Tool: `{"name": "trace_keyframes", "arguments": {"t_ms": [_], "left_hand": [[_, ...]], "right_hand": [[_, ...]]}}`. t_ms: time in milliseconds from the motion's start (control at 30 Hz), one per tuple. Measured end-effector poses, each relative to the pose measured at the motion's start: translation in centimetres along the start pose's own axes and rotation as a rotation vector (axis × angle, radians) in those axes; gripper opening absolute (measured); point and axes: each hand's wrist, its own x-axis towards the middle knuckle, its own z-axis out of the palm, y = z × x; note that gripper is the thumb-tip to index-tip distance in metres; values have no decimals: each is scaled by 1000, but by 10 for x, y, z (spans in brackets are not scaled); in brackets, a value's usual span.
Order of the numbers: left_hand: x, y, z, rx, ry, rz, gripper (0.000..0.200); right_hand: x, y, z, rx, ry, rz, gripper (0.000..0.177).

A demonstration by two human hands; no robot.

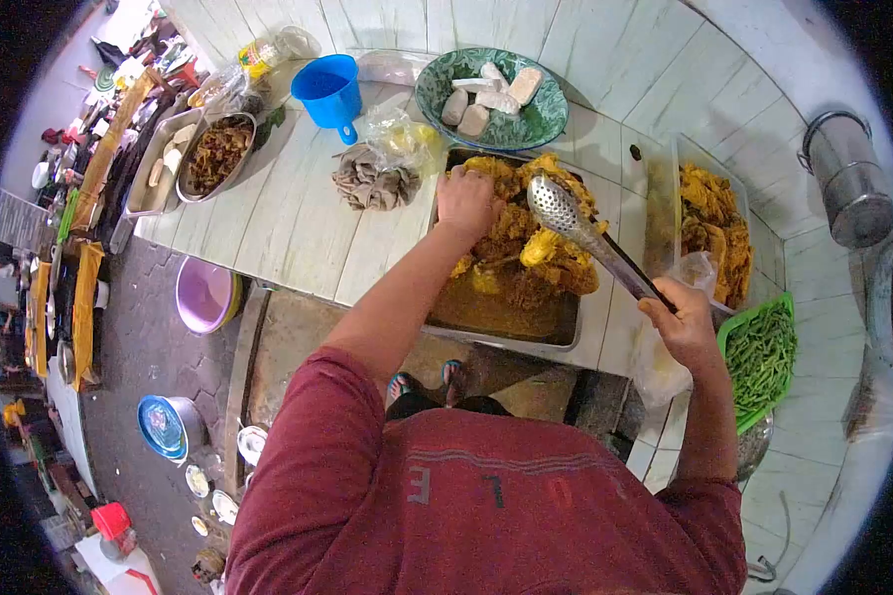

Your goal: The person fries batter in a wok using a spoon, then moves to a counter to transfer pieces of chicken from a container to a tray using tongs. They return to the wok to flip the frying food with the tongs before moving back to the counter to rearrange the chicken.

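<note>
My right hand (pixel 683 315) is wrapped around the dark handle end of metal tongs (pixel 605 246). Their perforated head rests over the pile of yellow-brown fried chicken pieces (pixel 506 238). That chicken fills the upper part of a deep metal tray (pixel 506 332), with brownish liquid or crumbs showing at its near end. My left hand (pixel 469 203) is at the tray's left side, fingers curled down against the food; their tips, and anything between them, are hidden. Just left of that hand lie a knotted plastic bag with yellow contents (pixel 407 144) and a crumpled grey cloth (pixel 375 178).
Behind the tray stands a green speckled basin (pixel 541 129) holding pale blocks, beside a blue dipper (pixel 327 89). To the right are a plastic container of fried food (pixel 677 188) and a green basket of beans (pixel 786 342). A purple basin (pixel 206 295) sits on the floor.
</note>
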Motion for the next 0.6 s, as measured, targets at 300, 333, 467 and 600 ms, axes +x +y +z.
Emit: {"name": "trace_keyframes", "arguments": {"t_ms": [300,333,467,600], "left_hand": [[-16,-9,1,-203,105,-130,31],[-24,-13,-10,-302,197,-94,29],[-53,-36,-39,-656,464,-25,21],[-84,-55,-76,-885,707,-29,19]], "right_hand": [[13,-10,-18,-32,92,-82,17],[17,-11,-21,-83,72,-116,17],[32,-37,-33,-115,48,-146,18],[51,-73,-37,-97,83,-279,19]]}}
